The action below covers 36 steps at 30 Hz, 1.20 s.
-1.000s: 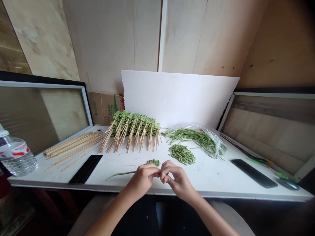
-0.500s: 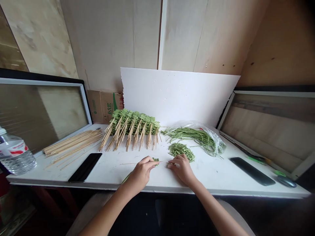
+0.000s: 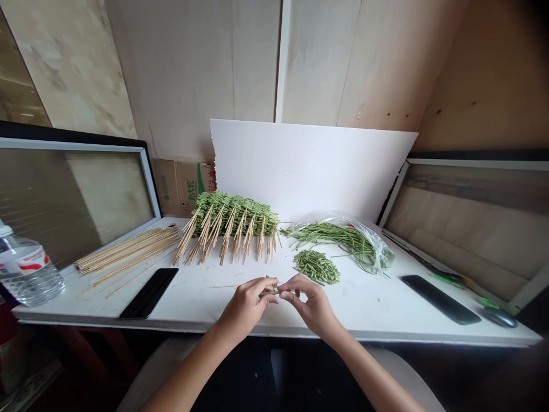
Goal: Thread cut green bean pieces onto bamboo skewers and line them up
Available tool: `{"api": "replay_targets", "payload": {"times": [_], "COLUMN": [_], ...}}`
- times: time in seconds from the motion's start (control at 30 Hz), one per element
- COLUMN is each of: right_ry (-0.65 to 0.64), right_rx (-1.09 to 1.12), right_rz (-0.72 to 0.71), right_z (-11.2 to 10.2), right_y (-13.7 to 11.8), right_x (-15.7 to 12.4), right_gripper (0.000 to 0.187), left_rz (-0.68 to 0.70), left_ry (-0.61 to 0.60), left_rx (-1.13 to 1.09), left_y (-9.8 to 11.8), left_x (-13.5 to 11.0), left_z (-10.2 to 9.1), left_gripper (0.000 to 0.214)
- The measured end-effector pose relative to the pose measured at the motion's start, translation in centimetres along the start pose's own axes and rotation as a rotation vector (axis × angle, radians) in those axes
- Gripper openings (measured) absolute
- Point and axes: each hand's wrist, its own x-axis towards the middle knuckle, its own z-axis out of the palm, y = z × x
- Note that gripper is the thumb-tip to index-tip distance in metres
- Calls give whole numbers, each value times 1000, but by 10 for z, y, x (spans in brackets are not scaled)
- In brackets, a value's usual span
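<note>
1. The person in front of me has both hands near the front edge of the white bench [image 3: 193, 312], fingertips almost meeting in the middle.
2. The right hand [image 3: 309, 300] has its thumb and fingers pinched together on one end of a green bean [image 3: 269, 293].
3. The left hand [image 3: 246, 306] curls around that same bean, thumb below and fingers above; I cannot tell whether they press on it.
4. So the bean lies between the two hands, roughly level, over the bench.
5. A thin stick [image 3: 223, 286] lies just beyond the left hand, its other end hidden behind the fingers.
6. Past the right hand sits a heap of short bean pieces [image 3: 316, 267], and behind it long uncut beans [image 3: 334, 237] spill from a clear plastic bag [image 3: 381, 254].
7. Further back on the left is a stack of skewered beans [image 3: 235, 214] (quite a pile, bare stick ends fanning toward us).
8. Loose bare sticks [image 3: 128, 252] lie left of that stack, near a black phone [image 3: 150, 293] and a water bottle [image 3: 28, 272].
</note>
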Motion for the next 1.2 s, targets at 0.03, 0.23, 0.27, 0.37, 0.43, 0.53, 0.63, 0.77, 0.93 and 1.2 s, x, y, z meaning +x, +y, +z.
{"api": "replay_targets", "payload": {"times": [0.03, 0.23, 0.27, 0.37, 0.43, 0.53, 0.63, 0.77, 0.93, 1.2], "right_ry": [33, 24, 21, 38, 51, 45, 60, 84, 55, 16], "right_rx": [-5, -50, -60, -78, -91, -118, -159, -120, 103, -12], "right_rz": [3, -34, -53, -114, -147, -198, -254, -225, -94, -211], "right_z": [-1, -5, -4, -1, -1, -2, -2, 2, 5, -2], "right_y": [0, -5, -7, -13, -16, -20, -20, -21, -18, -24], "right_x": [0, -1, -2, -3, -3, -2, -2, -4, -6, -2], "right_gripper": [23, 18, 17, 11, 8, 4, 8, 17, 16, 24], "left_rz": [4, 46, 55, 71, 88, 115, 114, 96, 59, 38], "left_ry": [-10, 1, -4, -5, -5, -51, -78, -58, -86, -159], "left_rx": [10, 76, 79, 98, 107, 119, 143, 136, 11, 42], "left_y": [2, 9, 11, 18, 24, 31, 33, 29, 26, 27], "left_x": [1, 2, 2, 1, 2, 3, 3, 1, 1, 5], "left_z": [-1, -3, -3, -4, -6, -9, -8, -3, -1, -7], "left_gripper": [30, 17, 18, 17, 15, 18, 21, 27, 34, 38]}}
